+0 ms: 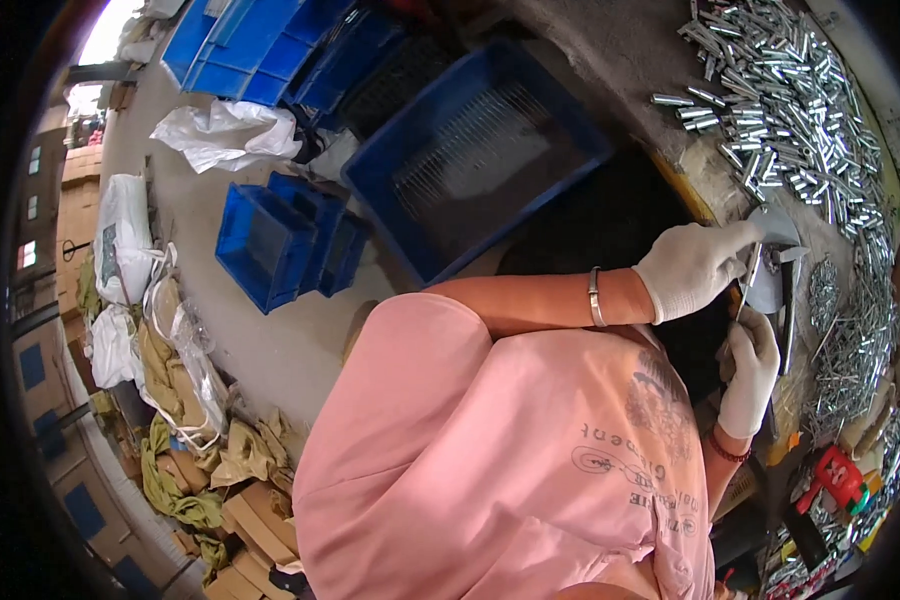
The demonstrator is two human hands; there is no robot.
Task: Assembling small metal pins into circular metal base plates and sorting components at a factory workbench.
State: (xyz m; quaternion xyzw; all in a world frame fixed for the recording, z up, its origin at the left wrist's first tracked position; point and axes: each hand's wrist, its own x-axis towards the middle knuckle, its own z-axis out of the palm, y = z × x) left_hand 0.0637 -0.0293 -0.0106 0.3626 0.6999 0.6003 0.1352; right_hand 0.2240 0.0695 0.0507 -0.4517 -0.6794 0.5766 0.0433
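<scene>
My left hand (692,268), in a white knit glove, reaches to the bench edge. Its index finger stretches to a curved grey metal piece (776,228), while the other fingers are curled; what they grip, if anything, is hidden. Just nearer, my gloved right hand (752,372) is closed in a pinch around the lower end of a thin metal rod (748,284). The rod's upper end comes close to the left hand's curled fingers. Beside both hands stands a grey fixture (765,285) on the bench, partly covered by the left hand.
Shiny metal tubes (790,120) are heaped on the bench at the far right, with thin metal rods (855,340) nearer. A red item (840,478) lies near the right arm. Blue crates (410,255) and smaller blue bins (265,245) stand left; sacks (125,240) and cardboard (260,520) lie beyond.
</scene>
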